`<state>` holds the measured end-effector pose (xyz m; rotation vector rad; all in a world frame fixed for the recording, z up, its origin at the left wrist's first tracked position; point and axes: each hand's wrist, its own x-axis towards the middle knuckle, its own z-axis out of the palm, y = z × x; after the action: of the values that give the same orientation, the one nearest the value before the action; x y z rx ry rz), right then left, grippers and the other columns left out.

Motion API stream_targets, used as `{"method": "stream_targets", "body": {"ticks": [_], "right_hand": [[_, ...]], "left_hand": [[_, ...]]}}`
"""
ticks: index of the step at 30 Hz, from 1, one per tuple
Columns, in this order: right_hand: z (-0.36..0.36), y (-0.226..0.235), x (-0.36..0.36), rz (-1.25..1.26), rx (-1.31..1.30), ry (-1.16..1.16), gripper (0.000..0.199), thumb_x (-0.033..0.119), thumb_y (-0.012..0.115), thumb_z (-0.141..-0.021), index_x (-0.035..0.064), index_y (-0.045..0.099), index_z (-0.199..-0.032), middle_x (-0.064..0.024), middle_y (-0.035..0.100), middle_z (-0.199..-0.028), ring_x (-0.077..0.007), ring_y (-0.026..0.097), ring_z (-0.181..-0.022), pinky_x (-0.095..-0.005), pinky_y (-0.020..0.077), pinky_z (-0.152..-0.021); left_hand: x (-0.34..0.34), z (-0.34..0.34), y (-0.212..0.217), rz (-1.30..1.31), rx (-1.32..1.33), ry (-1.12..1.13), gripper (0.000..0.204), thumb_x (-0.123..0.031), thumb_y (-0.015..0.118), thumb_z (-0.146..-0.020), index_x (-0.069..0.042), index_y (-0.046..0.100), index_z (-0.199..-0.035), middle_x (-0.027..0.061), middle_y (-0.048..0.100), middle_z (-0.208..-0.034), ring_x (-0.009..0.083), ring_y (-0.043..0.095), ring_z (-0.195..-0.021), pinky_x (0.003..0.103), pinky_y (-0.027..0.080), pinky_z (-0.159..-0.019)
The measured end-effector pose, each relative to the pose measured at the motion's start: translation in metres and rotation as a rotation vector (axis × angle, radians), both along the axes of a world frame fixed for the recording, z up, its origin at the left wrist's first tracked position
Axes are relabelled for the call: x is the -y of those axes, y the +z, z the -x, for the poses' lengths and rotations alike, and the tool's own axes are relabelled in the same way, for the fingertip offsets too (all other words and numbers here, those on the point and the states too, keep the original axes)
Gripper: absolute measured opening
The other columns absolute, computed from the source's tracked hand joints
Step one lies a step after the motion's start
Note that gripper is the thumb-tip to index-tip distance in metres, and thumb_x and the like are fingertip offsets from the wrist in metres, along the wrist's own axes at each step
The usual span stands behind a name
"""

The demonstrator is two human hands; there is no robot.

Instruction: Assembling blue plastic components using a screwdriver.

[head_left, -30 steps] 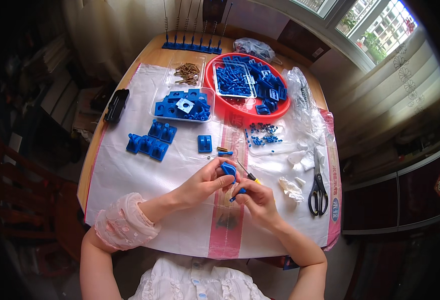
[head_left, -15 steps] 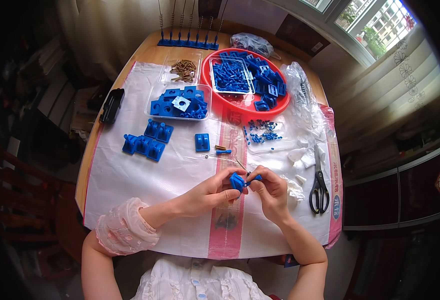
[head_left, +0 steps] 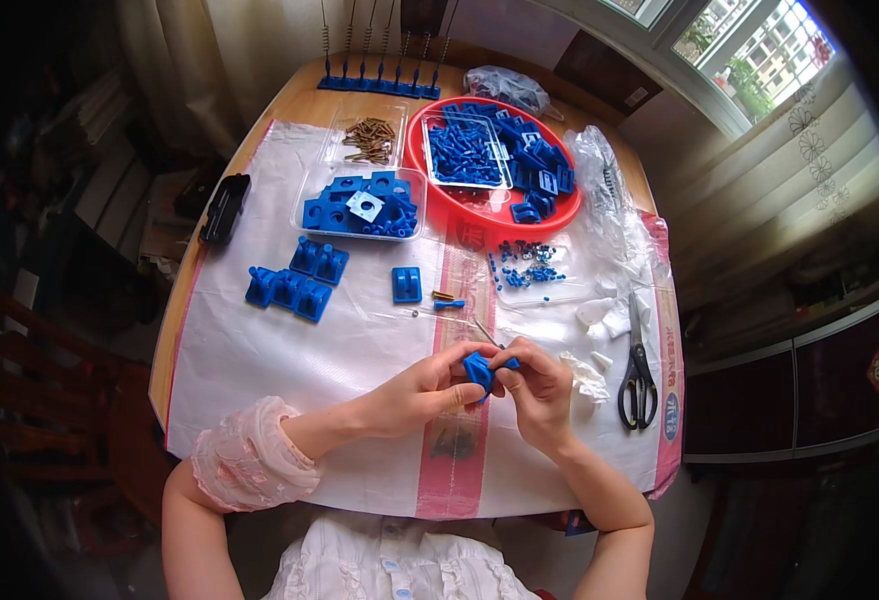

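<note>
Above the near middle of the table, my left hand [head_left: 438, 388] is closed around a blue plastic bracket [head_left: 477, 368]. My right hand [head_left: 542, 393] pinches a small blue plastic piece [head_left: 511, 364] against the bracket's right side; the fingers hide where the two meet. A thin metal rod [head_left: 483, 328] sticks out just beyond my fingertips, and I cannot tell whether it is held or lying there. Farther off lie another blue bracket [head_left: 407, 285], a brass-coloured pin [head_left: 444, 295] and a small blue peg [head_left: 450, 305].
Several joined blue brackets [head_left: 288, 290] sit at left. Behind are a clear tub [head_left: 418, 222] of blue parts, a tray [head_left: 397, 120] of brass pins and a red basin [head_left: 480, 222]. Small parts [head_left: 530, 268] lie right of centre, with black scissors [head_left: 639, 385] beyond my right hand.
My right hand has brought the small blue piece in closer against the bracket. The bracket has turned slightly in my left hand.
</note>
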<state>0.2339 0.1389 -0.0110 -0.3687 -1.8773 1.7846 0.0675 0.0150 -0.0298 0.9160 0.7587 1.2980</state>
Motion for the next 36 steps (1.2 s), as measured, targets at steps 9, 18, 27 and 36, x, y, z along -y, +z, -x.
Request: {"method": "stream_targets", "body": {"ticks": [9,18,27,36], "right_hand": [[0.000,-0.003,0.005,-0.047,-0.050,-0.054,0.010,-0.009,0.058,-0.095,-0.0049,0.065,-0.101,-0.0051,0.055,-0.091,-0.0102,0.055,-0.076,-0.0231,0.0456,-0.066],[0.003,-0.004,0.003,0.061,-0.023,-0.037,0.007,-0.002,0.060,-0.098,-0.0046,0.066,-0.102,-0.0036,0.054,-0.089,-0.0098,0.054,-0.076,-0.0235,0.0452,-0.066],[0.004,-0.005,0.005,-0.023,-0.065,-0.063,0.006,-0.004,0.059,-0.097,-0.0040,0.065,-0.099,-0.0036,0.053,-0.089,-0.0094,0.051,-0.075,-0.0231,0.0428,-0.064],[0.005,-0.009,0.003,0.024,-0.050,-0.063,0.006,0.000,0.060,-0.098,-0.0044,0.065,-0.099,-0.0029,0.053,-0.087,-0.0091,0.052,-0.075,-0.0235,0.0428,-0.064]], "left_hand": [[0.002,-0.012,0.001,-0.058,-0.028,0.094,0.045,-0.014,0.054,-0.106,-0.004,0.036,-0.146,0.0084,0.060,-0.121,0.0131,0.058,-0.113,0.029,0.049,-0.095],[0.000,-0.013,-0.006,-0.033,0.012,0.103,0.044,-0.015,0.054,-0.106,-0.004,0.035,-0.145,0.0073,0.059,-0.115,0.0096,0.057,-0.100,0.027,0.049,-0.088],[0.001,-0.017,-0.006,-0.048,-0.055,0.132,0.047,-0.013,0.055,-0.105,-0.003,0.035,-0.146,0.0074,0.058,-0.121,0.0129,0.058,-0.113,0.028,0.049,-0.095],[-0.001,-0.019,-0.005,-0.059,-0.069,0.176,0.043,-0.015,0.057,-0.105,-0.001,0.037,-0.141,0.0071,0.060,-0.111,0.0122,0.058,-0.104,0.029,0.048,-0.091]]}}
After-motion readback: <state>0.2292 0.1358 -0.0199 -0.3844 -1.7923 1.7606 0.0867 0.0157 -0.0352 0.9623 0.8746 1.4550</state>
